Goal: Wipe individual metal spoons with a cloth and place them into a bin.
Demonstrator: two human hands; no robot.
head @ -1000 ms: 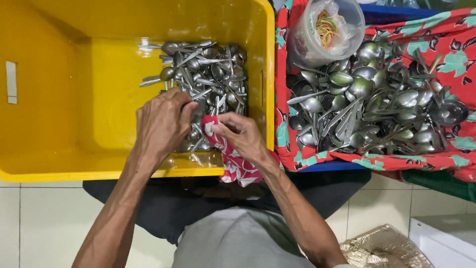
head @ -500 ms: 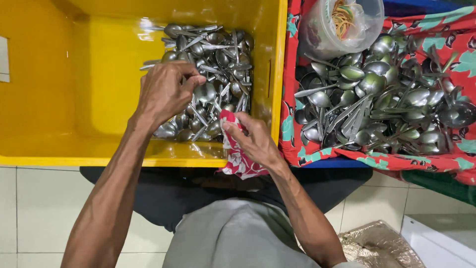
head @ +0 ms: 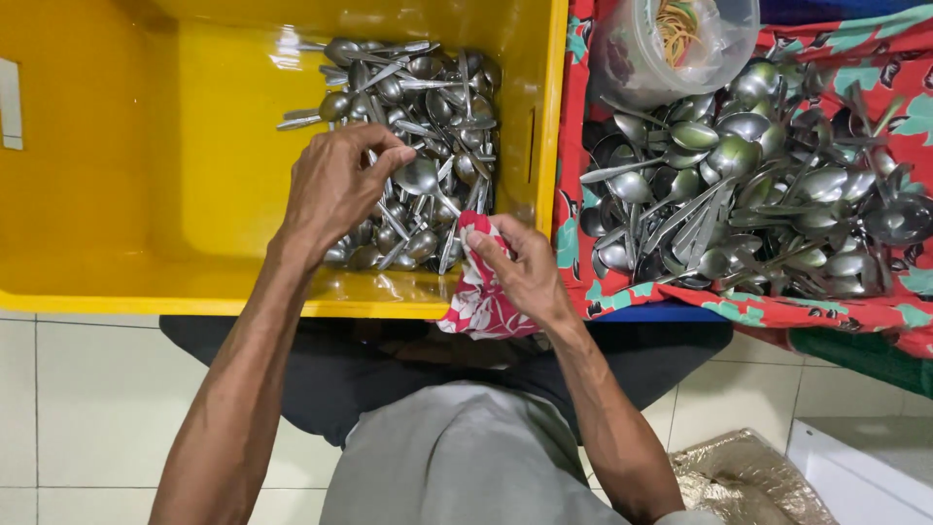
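Your two hands work over a yellow crate (head: 117, 194) of steel spoons.

The crate holds a heap of spoons (head: 428, 146) against its right wall; beside it a red flowered cloth (head: 875, 311) carries a second pile of spoons (head: 748, 194) and a clear plastic tub (head: 671, 44). Your left hand (head: 335, 190) rests on the heap in the crate, its grip pinching a single spoon (head: 420, 177). Your right hand (head: 520, 267), at the crate's near rim, has its grip pressed together on a small red patterned rag (head: 481, 306).
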